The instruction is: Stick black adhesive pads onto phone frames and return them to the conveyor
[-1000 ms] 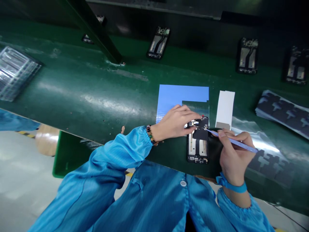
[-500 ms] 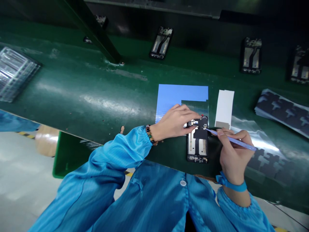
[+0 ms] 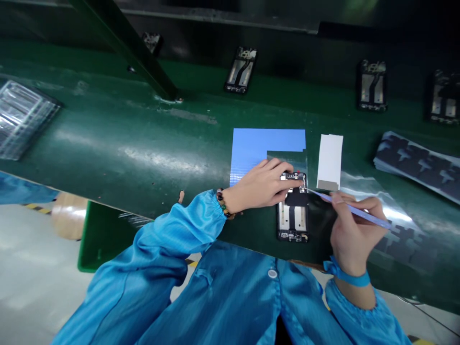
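Note:
An opened phone (image 3: 293, 214) lies upright in line with me near the bench's front edge, its inner parts and black film showing. Over its upper end my left hand (image 3: 264, 187) is open, the index finger stretched out and pressing on the board. The other fingers are bent beside the phone's top and left edge. Purple tweezers (image 3: 359, 213) are gripped in my right hand (image 3: 355, 230), to the right of the phone. Their thin tip touches or hovers by the phone's upper right edge; I cannot tell which.
Blue sheet (image 3: 269, 140) and clear film lie behind my left hand. A white card strip (image 3: 329, 160) lies to the right. Stacked dark film sheets (image 3: 417, 160) are further right. Several opened phones (image 3: 241, 69) line the back. A green post (image 3: 143, 67) rises at left.
My left index finger has straightened and moved right across the phone's top. The tweezers have drawn slightly right, away from the middle of the phone.

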The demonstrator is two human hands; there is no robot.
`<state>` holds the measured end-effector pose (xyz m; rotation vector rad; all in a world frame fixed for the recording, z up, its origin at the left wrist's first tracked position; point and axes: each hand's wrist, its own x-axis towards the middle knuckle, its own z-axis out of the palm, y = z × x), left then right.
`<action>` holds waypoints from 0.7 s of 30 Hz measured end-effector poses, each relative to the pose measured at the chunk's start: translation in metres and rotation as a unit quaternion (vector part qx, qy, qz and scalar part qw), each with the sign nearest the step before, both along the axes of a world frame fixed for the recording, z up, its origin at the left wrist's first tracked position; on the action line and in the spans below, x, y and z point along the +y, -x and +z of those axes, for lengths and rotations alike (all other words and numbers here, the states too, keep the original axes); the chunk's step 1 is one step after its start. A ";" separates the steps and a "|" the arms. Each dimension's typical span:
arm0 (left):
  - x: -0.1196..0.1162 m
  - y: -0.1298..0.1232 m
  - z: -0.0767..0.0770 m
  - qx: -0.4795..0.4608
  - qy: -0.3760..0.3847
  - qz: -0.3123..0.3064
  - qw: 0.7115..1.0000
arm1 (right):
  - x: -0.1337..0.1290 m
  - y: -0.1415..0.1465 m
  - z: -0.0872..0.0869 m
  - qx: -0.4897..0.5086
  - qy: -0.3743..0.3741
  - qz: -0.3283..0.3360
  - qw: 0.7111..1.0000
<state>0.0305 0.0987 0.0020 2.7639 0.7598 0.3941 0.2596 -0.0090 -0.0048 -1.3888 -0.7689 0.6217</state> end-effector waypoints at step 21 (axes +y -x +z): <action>-0.110 0.046 0.015 -0.128 -0.094 -0.193 0.968 | 0.083 -0.083 0.006 -0.013 -0.087 -0.015 0.996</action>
